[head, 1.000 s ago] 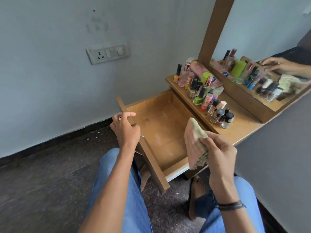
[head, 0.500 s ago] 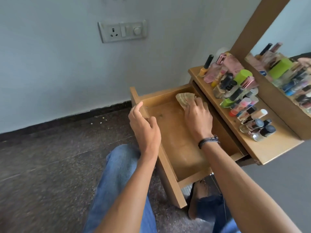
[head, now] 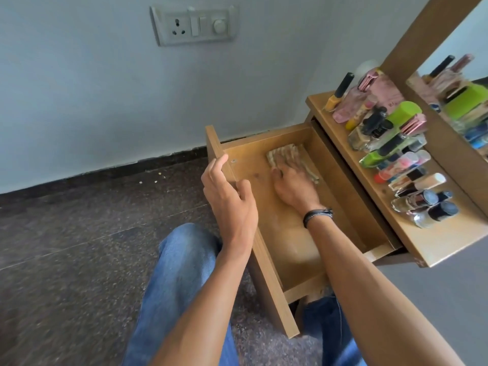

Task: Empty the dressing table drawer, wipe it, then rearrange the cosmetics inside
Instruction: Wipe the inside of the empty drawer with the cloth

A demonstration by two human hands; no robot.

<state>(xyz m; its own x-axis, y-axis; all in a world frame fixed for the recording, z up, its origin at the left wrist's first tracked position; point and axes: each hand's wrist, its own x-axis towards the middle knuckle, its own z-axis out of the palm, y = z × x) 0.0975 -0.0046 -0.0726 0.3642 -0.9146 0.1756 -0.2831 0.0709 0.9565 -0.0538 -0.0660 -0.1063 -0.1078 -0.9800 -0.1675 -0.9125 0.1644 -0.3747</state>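
Note:
The wooden drawer stands pulled out from the dressing table, with nothing inside but a folded beige striped cloth near its far end. My right hand lies flat on the cloth and presses it onto the drawer floor. My left hand grips the top edge of the drawer front, thumb on the inner side. Several cosmetics, such as nail polish bottles, lipsticks and perfume bottles, stand in a crowded row on the table top.
A mirror in a wooden frame rises behind the cosmetics. A switch and socket plate sits on the grey wall. My knees in blue jeans are under the drawer, over a dark speckled floor.
One second ago my right hand held the cloth above the drawer's near side. It then went into the far end and now has slid the cloth slightly nearer. The view has tilted down.

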